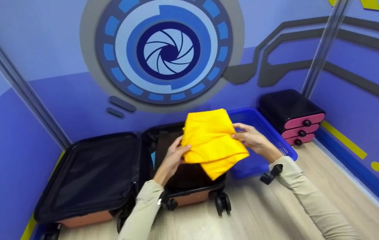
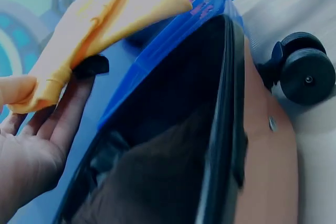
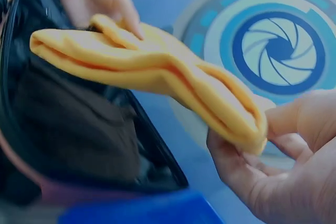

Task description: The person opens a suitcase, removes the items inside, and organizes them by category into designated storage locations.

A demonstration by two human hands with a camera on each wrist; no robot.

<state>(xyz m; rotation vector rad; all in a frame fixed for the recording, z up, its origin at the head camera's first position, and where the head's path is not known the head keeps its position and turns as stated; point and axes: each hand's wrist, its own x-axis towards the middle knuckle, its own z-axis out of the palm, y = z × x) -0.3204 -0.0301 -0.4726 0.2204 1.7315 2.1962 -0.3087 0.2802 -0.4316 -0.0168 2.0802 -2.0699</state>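
A folded yellow cloth (image 1: 211,136), apparently a garment, is held up between both hands. My left hand (image 1: 172,156) pinches its left edge, thumb on top and fingers beneath. At the opposite edge, my right hand (image 1: 251,138) grips the cloth between thumb and fingers. One corner hangs loose at the bottom. Below lies an open suitcase (image 1: 193,198) with a salmon-coloured shell; in its right half rests a dark brown folded cloth (image 3: 79,124). The right wrist view shows the folded layers of the yellow cloth edge-on, clear of the suitcase.
The suitcase's left half (image 1: 92,173) lies open with a black lining. A blue plastic basket (image 1: 253,116) stands right of the suitcase, partly behind the cloth. Farther right is a black drawer box (image 1: 291,106) with pink fronts. A patterned blue wall (image 1: 66,96) rises behind.
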